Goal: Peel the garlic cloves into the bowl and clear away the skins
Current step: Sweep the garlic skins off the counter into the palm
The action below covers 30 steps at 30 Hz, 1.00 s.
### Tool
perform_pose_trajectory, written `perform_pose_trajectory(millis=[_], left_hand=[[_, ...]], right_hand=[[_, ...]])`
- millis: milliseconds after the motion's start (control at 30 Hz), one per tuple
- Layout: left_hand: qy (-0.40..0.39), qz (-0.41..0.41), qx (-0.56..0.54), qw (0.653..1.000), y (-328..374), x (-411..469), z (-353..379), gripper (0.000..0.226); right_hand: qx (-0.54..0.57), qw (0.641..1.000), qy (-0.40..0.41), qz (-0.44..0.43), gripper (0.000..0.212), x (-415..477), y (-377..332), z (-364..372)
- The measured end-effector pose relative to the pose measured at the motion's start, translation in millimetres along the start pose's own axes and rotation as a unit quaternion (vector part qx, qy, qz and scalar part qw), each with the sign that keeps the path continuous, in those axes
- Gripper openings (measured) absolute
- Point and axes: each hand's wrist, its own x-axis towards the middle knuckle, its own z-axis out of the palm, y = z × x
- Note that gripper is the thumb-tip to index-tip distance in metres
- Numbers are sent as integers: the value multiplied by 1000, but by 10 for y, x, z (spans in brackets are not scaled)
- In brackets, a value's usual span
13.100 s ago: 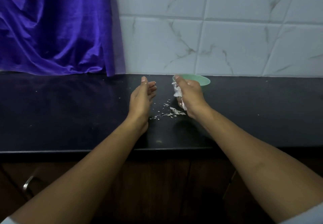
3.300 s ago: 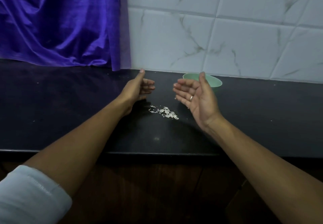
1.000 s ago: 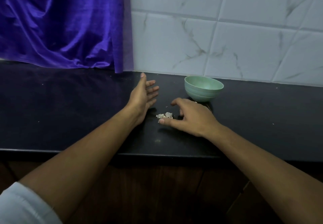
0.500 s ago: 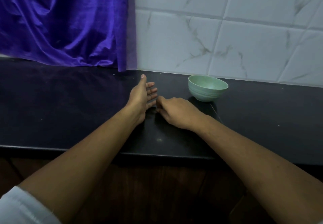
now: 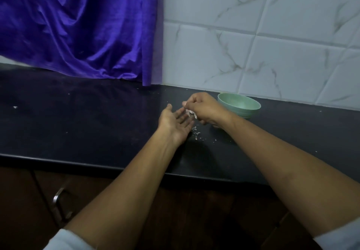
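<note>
Pinches wad of white papery garlic skins (image 5: 191,112) in clenched fingers of right hand (image 5: 206,109) over flat, released left hand (image 5: 175,122), beside pale green round bowl (image 5: 251,111) on black desk (image 5: 97,123); likely feather-light, flaky, best taken bunched.

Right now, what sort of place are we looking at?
Most likely a home kitchen: a dark counter against a tiled wall, cupboard doors below it, and a green bowl near garlic skins.

Bowl (image 5: 251,111) just behind right hand (image 5: 205,107)
</note>
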Motion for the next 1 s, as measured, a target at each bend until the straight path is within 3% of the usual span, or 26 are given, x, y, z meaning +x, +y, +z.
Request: perform_pose_trajectory(millis=[133,267,633,800,1000], left_hand=[[-7,-25,-77,997,41,-48,20,56],[-12,-35,-88,995,78,-70,8,39],[-43,-56,-157,985,105,27,-76,57],[-37,-48,-149,987,107,-19,-62,53],[-26,-53,-157,986,114,-24,-65,49]], right_hand=[[-121,992,-34,20,30,118,-235,157],[-168,983,-68,29,44,99,-398,257],[-184,968,-163,53,15,25,-694,-56],[-163,978,-131,11,5,42,-602,-68],[-164,982,-99,2,11,23,-543,-29]])
